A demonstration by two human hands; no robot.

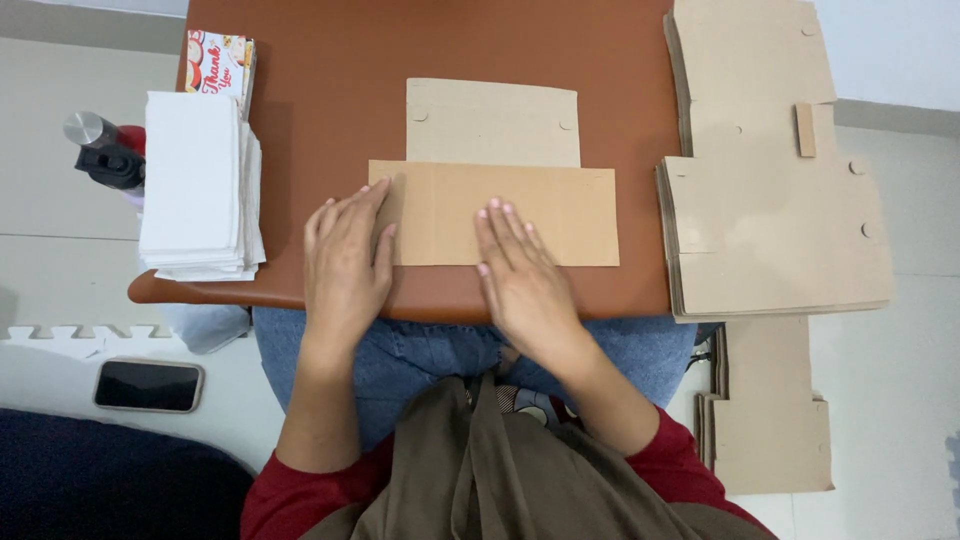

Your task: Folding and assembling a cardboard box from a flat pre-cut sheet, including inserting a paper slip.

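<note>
1. A flat cardboard box blank [495,190] lies in the middle of the frame on the brown table [330,90], its lower panel folded up over the paler upper flap.
2. The left hand [345,265] lies flat, fingers together, over the blank's left edge and the table beside it.
3. The right hand [520,275] presses flat on the folded panel's lower middle, fingers slightly spread; it grips nothing.
4. At right, a stack of flat blanks [775,210] overhangs the table; its top is cut off by the frame.
5. At left sits a pile of white paper [195,180], half hiding a printed card box [218,65].
6. A phone [148,385] lies lower left on the floor.
</note>
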